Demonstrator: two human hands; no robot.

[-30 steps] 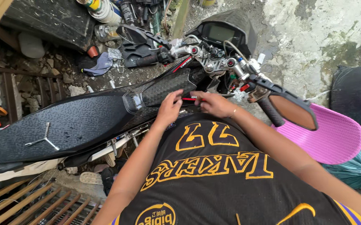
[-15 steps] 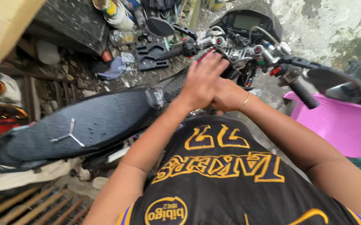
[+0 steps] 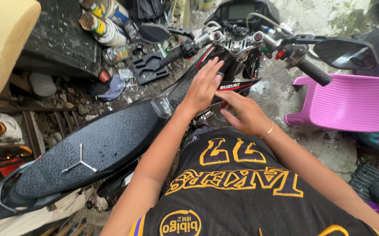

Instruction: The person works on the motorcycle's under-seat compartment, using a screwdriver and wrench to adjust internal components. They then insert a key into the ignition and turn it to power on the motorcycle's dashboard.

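Motorcycle (image 3: 110, 140): middle of view, long axis runs lower-left to upper-right; front end with handlebar points up-right, tail low left.
Tank cover (image 3: 185, 87): dark panel just ahead of the seat, under both hands.
Left hand (image 3: 203, 85): flat on the tank cover, fingers straight and together, pointing toward the handlebar; holds nothing.
Right hand (image 3: 242, 112): just beside the left, fingers loosely spread, tips on the cover's red-and-black edge; nothing gripped. Gold bangle on wrist.
Seat (image 3: 89, 144): black, textured, stretches toward lower-left.
Y-shaped wrench (image 3: 80, 162): silver, lying on the seat, well apart from hands.
Handlebar (image 3: 242, 41): across the top, mirrors at each end.
Pink plastic chair (image 3: 351, 102): right of the bike, near the right grip.
Paint cans (image 3: 104, 22): upper-left, on cluttered ground.
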